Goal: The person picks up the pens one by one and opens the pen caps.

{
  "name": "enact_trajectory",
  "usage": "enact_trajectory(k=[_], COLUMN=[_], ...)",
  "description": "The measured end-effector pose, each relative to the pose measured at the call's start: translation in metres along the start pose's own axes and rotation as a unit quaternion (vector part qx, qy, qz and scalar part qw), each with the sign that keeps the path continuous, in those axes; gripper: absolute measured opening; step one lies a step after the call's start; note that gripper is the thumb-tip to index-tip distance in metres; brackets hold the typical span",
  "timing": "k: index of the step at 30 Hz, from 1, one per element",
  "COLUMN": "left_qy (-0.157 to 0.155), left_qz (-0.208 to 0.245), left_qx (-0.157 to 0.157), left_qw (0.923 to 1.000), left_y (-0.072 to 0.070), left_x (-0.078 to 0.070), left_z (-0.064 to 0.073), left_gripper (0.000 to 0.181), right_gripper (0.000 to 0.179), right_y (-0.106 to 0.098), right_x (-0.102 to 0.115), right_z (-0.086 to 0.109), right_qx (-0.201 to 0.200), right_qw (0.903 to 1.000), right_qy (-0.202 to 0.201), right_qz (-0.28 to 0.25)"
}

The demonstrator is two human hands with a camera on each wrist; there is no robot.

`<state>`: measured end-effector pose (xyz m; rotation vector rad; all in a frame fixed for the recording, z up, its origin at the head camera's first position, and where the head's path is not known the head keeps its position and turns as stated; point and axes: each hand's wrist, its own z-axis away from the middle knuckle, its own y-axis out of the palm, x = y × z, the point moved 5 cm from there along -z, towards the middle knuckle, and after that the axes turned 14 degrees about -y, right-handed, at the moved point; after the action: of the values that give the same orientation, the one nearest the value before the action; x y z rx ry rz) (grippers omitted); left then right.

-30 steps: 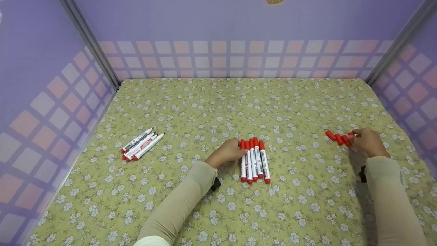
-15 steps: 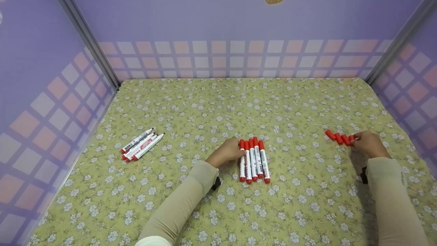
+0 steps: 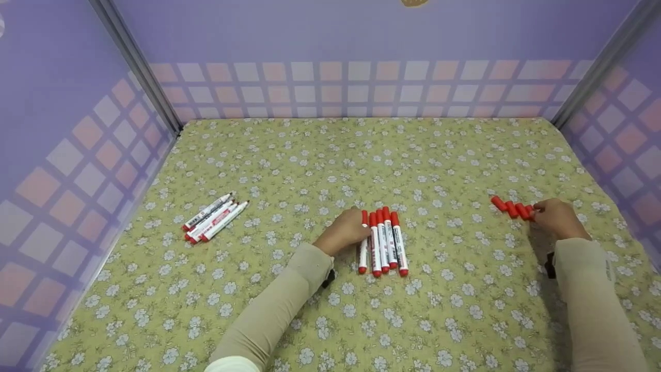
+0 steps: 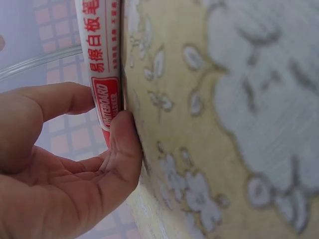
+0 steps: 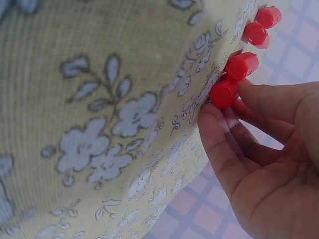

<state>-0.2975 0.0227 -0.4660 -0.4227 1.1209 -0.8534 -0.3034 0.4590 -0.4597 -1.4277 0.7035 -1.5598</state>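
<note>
My left hand [image 3: 343,231] pinches the leftmost whiteboard marker [image 3: 363,254] of a side-by-side row. In the left wrist view, thumb and fingers meet the white barrel [image 4: 102,55] near its red label. Beside it lie several capped markers [image 3: 389,248], white with red caps and red ends. Far to the right, my right hand [image 3: 559,218] pinches the end one of several loose red marker caps [image 3: 510,208]. In the right wrist view, thumb and fingers hold that cap [image 5: 224,93] against its neighbour [image 5: 242,65], on the cloth.
Several uncapped markers [image 3: 214,222] lie bunched on the left, their dark tips pointing away. A yellow-green flowered cloth [image 3: 310,155] covers the table. Purple checked walls [image 3: 330,46] enclose its back and sides.
The leftmost marker has slid slightly left with my left hand, widening its gap to the row. My right hand has brought its cap down toward me, to the end of the cap row.
</note>
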Motion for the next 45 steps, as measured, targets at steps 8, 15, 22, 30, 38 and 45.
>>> enact_trajectory(k=[8,15,22,30,38,45], left_qy=[-0.007,0.031,-0.007,-0.023,-0.008,0.015], left_qz=[-0.021,0.004,0.046,0.075,0.083,0.061], left_qx=[-0.006,-0.001,0.033,0.04,0.051,0.04], left_qw=[0.9997,0.9995,0.9984,0.9961,0.9952,0.9972], left_y=[0.002,0.002,-0.001,-0.007,-0.015,-0.02], left_x=[-0.002,0.0,0.007,0.007,0.001,-0.002], left_z=[0.002,0.001,0.0,0.004,0.009,0.01], left_gripper=[0.012,0.032,0.023,0.016,0.036,0.034], right_gripper=[0.047,0.049,0.051,0.052,0.059,0.061], right_y=[0.003,0.004,0.002,0.001,0.002,0.006], right_x=[-0.002,0.001,0.007,0.021,0.056,0.095], right_z=[0.0,0.002,0.004,0.0,-0.008,-0.011], right_qx=[-0.005,-0.011,-0.028,-0.052,-0.057,-0.058], right_qw=[0.9998,0.9996,0.9993,0.9984,0.9957,0.9889], right_qy=[0.012,0.016,0.008,-0.02,-0.073,-0.136], right_qz=[-0.014,-0.022,-0.022,-0.01,-0.003,0.011])
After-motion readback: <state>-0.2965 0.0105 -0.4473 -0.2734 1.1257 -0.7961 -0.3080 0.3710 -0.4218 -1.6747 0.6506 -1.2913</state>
